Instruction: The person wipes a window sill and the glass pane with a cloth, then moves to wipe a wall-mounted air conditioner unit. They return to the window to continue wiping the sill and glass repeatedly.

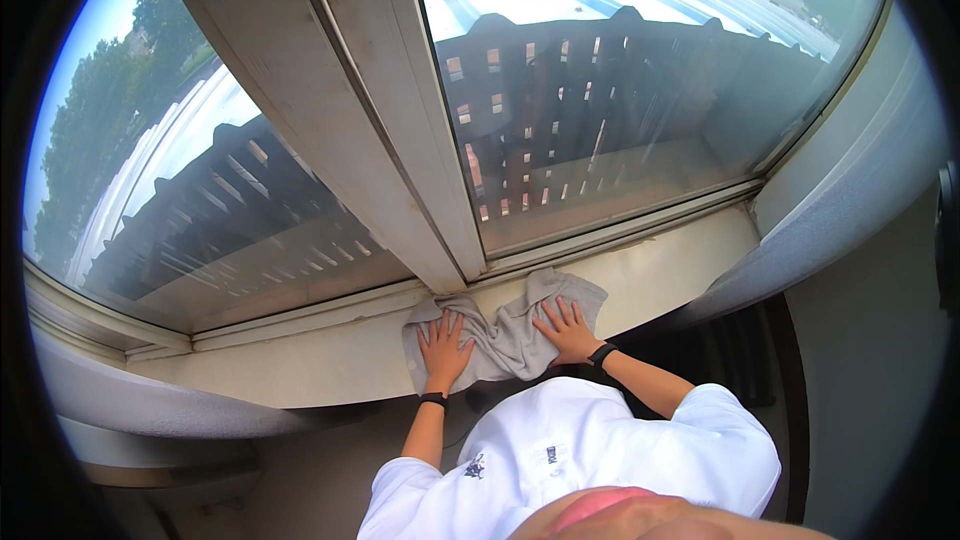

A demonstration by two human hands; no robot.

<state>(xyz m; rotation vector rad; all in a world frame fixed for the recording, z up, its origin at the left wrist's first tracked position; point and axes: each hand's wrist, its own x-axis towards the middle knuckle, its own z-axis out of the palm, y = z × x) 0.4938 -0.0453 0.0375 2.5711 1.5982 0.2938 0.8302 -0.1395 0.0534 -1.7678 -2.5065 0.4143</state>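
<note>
A grey cloth (pixel 506 345) lies rumpled across a pale window sill (pixel 322 360), part of it draping over the front edge. On its left part rests my left hand (pixel 445 352), palm down with fingers spread. My right hand (pixel 568 330) presses flat on the cloth's right part, its fingers also apart. Neither hand's fingers are closed around the fabric. Each wrist wears a black band. Just beyond the cloth, the window frame's upright (pixel 450 240) meets the sill.
Two glass panes (pixel 600 112) rise behind the sill, with a slotted dark barrier and metal roofing outside. Lower window tracks (pixel 630 229) run along the sill's back. White curved wall edges (pixel 847 187) flank the window. Below on the right is a dark ribbed object (pixel 739 360).
</note>
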